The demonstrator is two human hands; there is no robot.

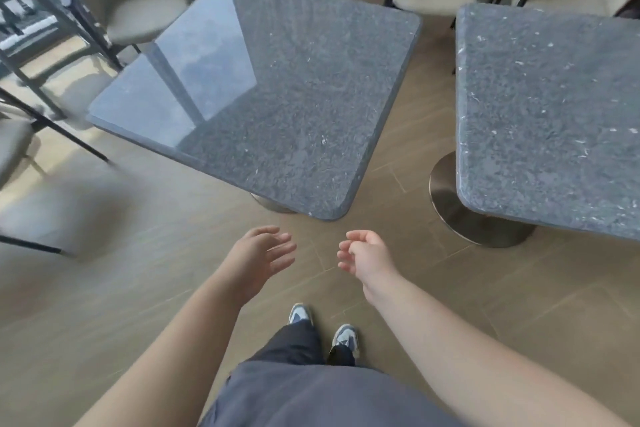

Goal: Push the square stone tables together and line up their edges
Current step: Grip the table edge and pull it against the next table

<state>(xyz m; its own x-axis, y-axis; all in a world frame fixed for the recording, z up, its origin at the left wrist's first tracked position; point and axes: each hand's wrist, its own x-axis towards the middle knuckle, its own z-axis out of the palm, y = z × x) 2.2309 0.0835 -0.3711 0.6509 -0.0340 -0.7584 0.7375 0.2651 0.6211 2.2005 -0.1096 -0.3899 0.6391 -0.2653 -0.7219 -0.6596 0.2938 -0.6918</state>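
On the tiled floor (166,274), head view: two square stone tables stand apart, a strip of floor showing between them. Left table (277,90) sits turned at an angle, one rounded corner pointing toward the person; its far-left half carries a bright window reflection. Right table (554,114) runs off the right frame edge, its left edge facing the gap. Edges not parallel, not touching. Round metal base (460,215) shows under the right table's near-left corner; a sliver of the left table's base (268,204) shows under its near edge.

Left hand (263,256) held out over the floor, short of the left table's near corner, fingers loosely extended, grasping nothing. Right hand (367,258) near it, fingers loosely curled, also holding nothing. Neither hand touches a table.

Cream upholstered chairs (138,0) with dark frames ring the far and left sides. Below: grey shirt, dark trousers, two blue-grey sneakers (301,314) on the floor.
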